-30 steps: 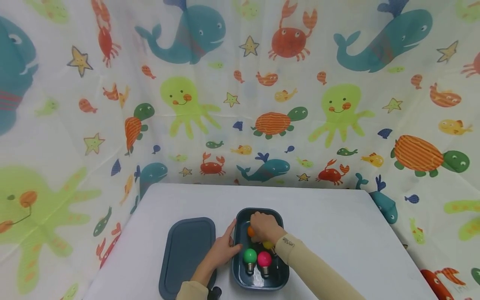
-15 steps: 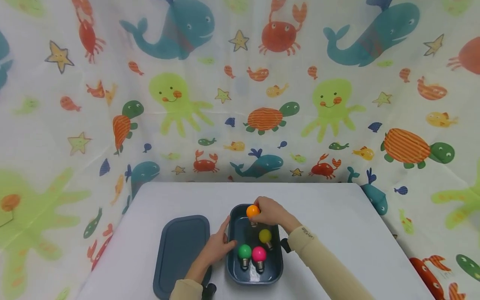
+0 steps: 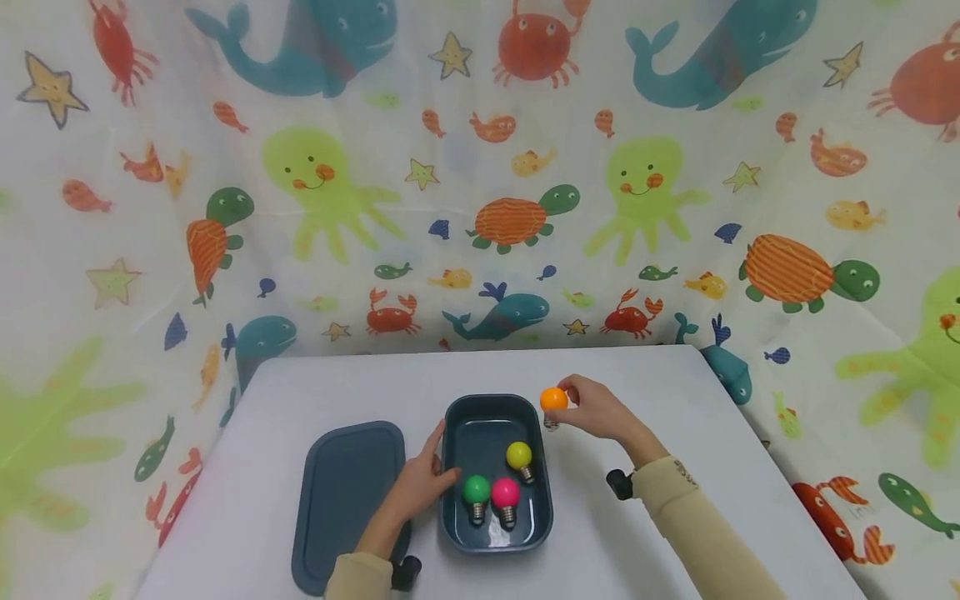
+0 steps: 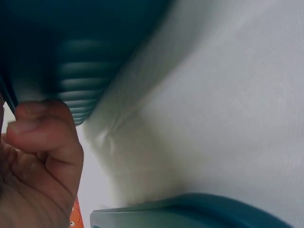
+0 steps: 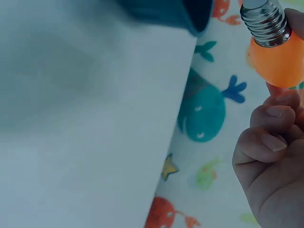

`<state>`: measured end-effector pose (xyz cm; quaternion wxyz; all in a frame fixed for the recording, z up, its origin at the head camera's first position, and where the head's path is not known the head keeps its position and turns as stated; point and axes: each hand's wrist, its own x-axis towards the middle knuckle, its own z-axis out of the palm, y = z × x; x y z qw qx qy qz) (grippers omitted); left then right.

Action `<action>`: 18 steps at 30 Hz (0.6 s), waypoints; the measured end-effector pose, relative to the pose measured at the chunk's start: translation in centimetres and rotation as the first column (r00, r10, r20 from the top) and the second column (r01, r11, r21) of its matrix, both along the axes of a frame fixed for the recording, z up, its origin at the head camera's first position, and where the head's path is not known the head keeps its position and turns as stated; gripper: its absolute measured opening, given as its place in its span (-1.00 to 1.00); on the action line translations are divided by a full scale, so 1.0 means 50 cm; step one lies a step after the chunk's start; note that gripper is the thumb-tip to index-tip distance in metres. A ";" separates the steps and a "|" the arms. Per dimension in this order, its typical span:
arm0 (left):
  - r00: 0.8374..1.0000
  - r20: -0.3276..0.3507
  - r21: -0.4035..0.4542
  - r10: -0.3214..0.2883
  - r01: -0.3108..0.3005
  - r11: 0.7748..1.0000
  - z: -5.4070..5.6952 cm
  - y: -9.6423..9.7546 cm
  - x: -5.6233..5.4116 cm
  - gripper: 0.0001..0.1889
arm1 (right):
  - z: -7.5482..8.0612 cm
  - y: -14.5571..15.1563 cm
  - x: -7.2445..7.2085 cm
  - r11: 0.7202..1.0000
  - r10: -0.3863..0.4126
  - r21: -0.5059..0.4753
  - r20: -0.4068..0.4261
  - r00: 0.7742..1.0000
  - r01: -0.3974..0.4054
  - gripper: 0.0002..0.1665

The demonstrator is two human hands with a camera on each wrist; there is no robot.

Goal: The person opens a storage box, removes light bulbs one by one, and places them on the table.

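Observation:
Held in my right hand (image 3: pixel 600 410), an orange light bulb (image 3: pixel 553 400) hangs above the table just right of the dark blue box (image 3: pixel 495 543). The right wrist view shows the orange bulb's metal screw base (image 5: pixel 266 21) and curled fingers (image 5: pixel 275 137) beside the bulb. My left hand (image 3: pixel 416 485) holds the box's left side, thumb over the rim. Against the outer wall, its other fingers (image 4: pixel 47 128) look curled in the left wrist view. Inside the box lie a yellow bulb (image 3: pixel 518 455), a green bulb (image 3: pixel 476 489) and a pink bulb (image 3: pixel 506 493).
A flat dark blue lid (image 3: pixel 348 500) lies on the white table (image 3: pixel 637 500) left of the box, partly under my left forearm. A sea-animal curtain (image 3: pixel 465 108) hangs behind and around the table.
My right hand has lifted the orange bulb out of the box and carried it right, past the rim. The left hand stays at the box. The head view has shifted slightly.

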<state>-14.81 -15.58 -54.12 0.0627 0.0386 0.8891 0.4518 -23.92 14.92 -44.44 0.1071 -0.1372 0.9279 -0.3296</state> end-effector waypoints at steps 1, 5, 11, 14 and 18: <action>1.000 0.002 -0.001 0.006 -0.006 1.000 0.001 -0.001 -0.002 -0.12 | -0.004 0.009 0.000 1.000 -0.012 0.010 0.013 1.000 0.012 -0.39; 1.000 0.006 -0.001 0.023 -0.023 1.000 0.002 -0.001 -0.005 -0.12 | -0.037 0.039 0.002 0.998 -0.043 0.047 0.069 0.997 0.040 -0.43; 1.000 0.007 0.012 0.016 -0.016 1.000 -0.002 0.001 -0.004 -0.13 | -0.099 0.056 0.009 0.994 -0.067 0.098 0.136 0.988 0.054 -0.47; 1.000 0.007 0.013 0.020 -0.020 1.000 -0.002 0.002 -0.004 -0.13 | -0.120 0.053 0.011 0.994 -0.065 0.102 0.158 0.985 0.049 -0.48; 1.000 0.012 0.011 0.025 -0.026 1.000 -0.001 0.005 -0.004 -0.13 | -0.141 0.051 0.013 0.994 -0.064 0.100 0.184 0.981 0.047 -0.48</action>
